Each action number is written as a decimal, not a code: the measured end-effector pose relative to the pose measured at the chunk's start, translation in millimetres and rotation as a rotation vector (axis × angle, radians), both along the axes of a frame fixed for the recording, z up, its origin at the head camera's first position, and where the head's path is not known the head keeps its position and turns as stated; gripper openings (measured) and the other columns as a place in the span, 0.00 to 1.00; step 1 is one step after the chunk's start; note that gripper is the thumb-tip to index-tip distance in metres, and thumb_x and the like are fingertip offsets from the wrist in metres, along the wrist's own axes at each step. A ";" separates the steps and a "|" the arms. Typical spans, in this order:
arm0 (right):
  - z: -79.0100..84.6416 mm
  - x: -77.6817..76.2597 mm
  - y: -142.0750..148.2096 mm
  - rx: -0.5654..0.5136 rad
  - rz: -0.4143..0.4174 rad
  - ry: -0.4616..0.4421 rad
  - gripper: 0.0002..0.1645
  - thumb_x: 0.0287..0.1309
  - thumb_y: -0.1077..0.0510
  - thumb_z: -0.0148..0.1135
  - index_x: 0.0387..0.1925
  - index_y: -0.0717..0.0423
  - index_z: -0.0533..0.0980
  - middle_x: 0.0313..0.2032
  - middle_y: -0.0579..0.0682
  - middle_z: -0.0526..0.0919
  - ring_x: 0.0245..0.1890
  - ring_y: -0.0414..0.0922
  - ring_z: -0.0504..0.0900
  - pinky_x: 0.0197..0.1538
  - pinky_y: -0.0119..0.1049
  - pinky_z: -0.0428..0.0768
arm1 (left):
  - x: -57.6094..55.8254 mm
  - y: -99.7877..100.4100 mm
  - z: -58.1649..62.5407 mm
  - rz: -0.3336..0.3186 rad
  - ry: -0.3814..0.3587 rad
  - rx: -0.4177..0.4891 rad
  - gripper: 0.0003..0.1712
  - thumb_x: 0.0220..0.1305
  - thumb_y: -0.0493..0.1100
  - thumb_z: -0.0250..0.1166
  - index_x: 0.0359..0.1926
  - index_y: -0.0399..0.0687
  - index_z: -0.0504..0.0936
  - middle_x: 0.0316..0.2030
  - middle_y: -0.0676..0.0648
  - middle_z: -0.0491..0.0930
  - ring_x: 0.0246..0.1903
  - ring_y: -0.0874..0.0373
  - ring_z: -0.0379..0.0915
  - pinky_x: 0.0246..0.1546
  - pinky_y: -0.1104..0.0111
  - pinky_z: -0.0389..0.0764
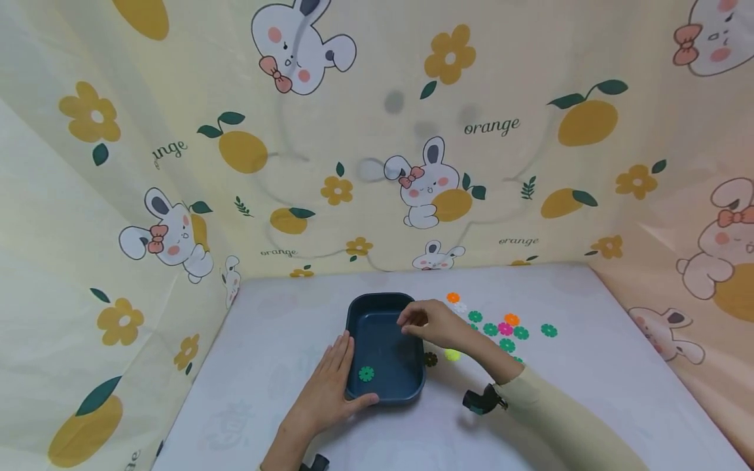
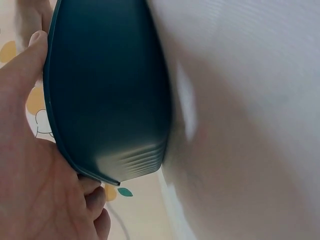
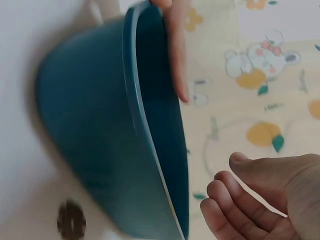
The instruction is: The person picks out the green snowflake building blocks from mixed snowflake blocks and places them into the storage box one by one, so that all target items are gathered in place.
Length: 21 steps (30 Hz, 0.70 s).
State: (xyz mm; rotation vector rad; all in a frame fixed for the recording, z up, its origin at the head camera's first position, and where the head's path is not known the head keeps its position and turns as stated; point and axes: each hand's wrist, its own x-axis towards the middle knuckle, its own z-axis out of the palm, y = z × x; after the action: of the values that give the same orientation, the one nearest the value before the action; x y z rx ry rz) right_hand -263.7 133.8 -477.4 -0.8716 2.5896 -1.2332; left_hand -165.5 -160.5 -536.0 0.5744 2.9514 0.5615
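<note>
Dark-blue rounded-rectangular tray (image 1: 389, 347) on the white table (image 1: 277, 347) holds one green flower-shaped piece (image 1: 366, 373); our straight-fingered left hand (image 1: 326, 391) rests along its left edge, our loosely curled right hand (image 1: 434, 322), holding nothing, hovers above its right edge; table stretches leftward.

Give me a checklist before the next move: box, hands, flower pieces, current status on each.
1. Blue box steadied: ok, left hand rests against its left side and near rim.
2. Right hand free: ok, no piece visible in its grasp.
3. Right hand clear of the box: ok, apart from it in the right wrist view.
4. All pieces boxed: not ok, one green piece inside; flower-shaped pieces lie on the table to the right.
5. Loose piece count: cannot tell, right forearm covers part of the scatter.
</note>
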 end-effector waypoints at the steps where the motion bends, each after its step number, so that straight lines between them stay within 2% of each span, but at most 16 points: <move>1: 1.0 0.3 6.6 -0.001 -0.015 0.009 0.06 0.69 0.60 0.74 0.46 0.51 0.87 0.39 0.40 0.87 0.39 0.40 0.84 0.47 0.31 0.87 | 0.1 -0.1 0.1 0.002 0.001 0.001 0.71 0.65 0.80 0.63 0.87 0.41 0.42 0.87 0.43 0.37 0.86 0.49 0.33 0.85 0.50 0.44; 5: 0.3 0.7 34.5 0.016 -0.091 0.039 0.07 0.67 0.61 0.75 0.46 0.53 0.87 0.38 0.41 0.87 0.39 0.42 0.83 0.48 0.32 0.87 | 0.6 -0.3 0.1 0.004 0.002 0.008 0.71 0.65 0.80 0.64 0.87 0.41 0.42 0.87 0.44 0.37 0.86 0.49 0.33 0.85 0.51 0.44; 10: -12.2 -2.8 71.2 0.093 -0.203 0.059 0.08 0.66 0.61 0.76 0.45 0.54 0.87 0.37 0.41 0.86 0.38 0.42 0.81 0.44 0.32 0.85 | 1.3 0.6 -0.1 0.007 0.008 0.014 0.71 0.64 0.80 0.64 0.87 0.41 0.43 0.87 0.44 0.37 0.86 0.49 0.33 0.85 0.50 0.45; 15: -27.9 -6.2 100.3 0.139 -0.276 0.010 0.09 0.67 0.61 0.74 0.47 0.57 0.86 0.37 0.44 0.86 0.38 0.44 0.80 0.42 0.36 0.83 | 1.0 0.7 -0.6 0.013 0.009 0.006 0.71 0.64 0.81 0.63 0.87 0.41 0.44 0.87 0.44 0.37 0.86 0.49 0.33 0.85 0.51 0.45; 21: -48.4 -9.7 119.8 0.182 -0.357 -0.101 0.12 0.66 0.58 0.76 0.48 0.57 0.85 0.37 0.47 0.83 0.39 0.46 0.78 0.40 0.37 0.80 | 0.2 1.0 -2.3 0.011 0.010 0.007 0.71 0.64 0.81 0.63 0.87 0.41 0.44 0.87 0.44 0.37 0.86 0.50 0.33 0.85 0.51 0.45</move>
State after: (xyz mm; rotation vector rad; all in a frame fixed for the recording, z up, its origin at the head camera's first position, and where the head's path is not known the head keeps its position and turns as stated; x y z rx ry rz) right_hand -273.4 253.6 -525.9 -0.3137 2.7980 -1.0574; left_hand -165.3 -159.5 -538.4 0.5635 2.9653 0.5721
